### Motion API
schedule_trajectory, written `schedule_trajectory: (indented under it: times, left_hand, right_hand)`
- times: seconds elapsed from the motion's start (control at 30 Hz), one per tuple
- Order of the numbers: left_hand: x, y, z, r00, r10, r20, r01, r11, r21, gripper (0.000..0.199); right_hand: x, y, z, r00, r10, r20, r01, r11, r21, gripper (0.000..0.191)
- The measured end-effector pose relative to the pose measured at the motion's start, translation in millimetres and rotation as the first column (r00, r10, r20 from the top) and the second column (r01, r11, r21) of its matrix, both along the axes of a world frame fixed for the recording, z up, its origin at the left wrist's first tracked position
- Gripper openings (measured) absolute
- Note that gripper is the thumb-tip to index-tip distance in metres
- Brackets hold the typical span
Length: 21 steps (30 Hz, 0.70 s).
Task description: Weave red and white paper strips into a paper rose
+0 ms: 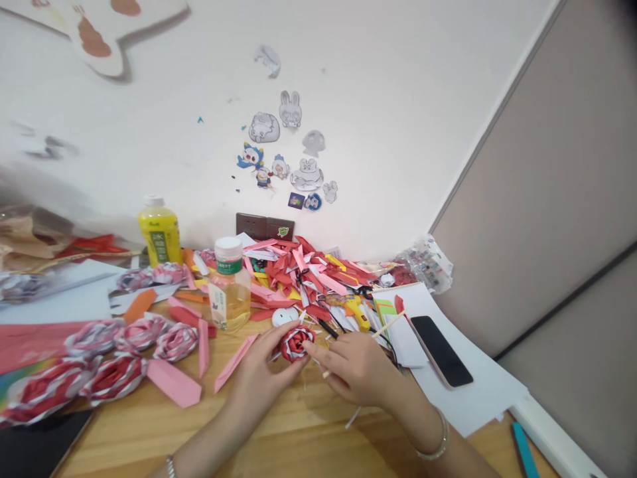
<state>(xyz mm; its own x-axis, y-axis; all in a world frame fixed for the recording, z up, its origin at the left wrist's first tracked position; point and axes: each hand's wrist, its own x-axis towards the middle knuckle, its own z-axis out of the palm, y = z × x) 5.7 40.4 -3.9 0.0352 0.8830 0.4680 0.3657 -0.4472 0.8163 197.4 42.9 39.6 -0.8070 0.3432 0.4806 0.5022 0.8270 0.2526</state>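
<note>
Between the thumb and fingers of my left hand (263, 362) is a red-and-white paper rose (297, 344), held just above the wooden table (279, 438). My right hand (361, 368) is closed around a thin wooden stick (391, 324), whose ends stick out on either side of the fist. The index fingertip of that hand touches the middle of the rose. Finished-looking paper roses (117, 377) in red, pink and white lie to the left. Near my left hand are folded pink paper strips (236, 363).
A bottle of pale yellow drink (231, 292) and a yellow-green bottle (160, 232) stand at the back. Behind my hands spreads a heap of folded paper strips (308, 272) with a yellow glue gun (358, 313). A phone (442, 350) lies on white paper (462, 405) at the right.
</note>
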Motion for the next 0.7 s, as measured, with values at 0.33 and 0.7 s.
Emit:
schedule_trajectory:
  times: [0.33,0.7]
  left_hand:
    - [-0.7,1.4,-4.6,0.999,0.007,-0.031,-0.006,1.000,0.016,0.039]
    - [-0.3,1.7,-8.4,0.998,0.014,-0.058,-0.013,1.000,0.020,0.039]
  right_hand:
    - [-1.4,-1.1,-0.6,1.000,0.005,-0.030,-0.006,1.000,-0.011,0.040]
    - [-0.3,0.6,-4.9,0.996,-0.063,-0.057,0.056,0.992,-0.117,0.037]
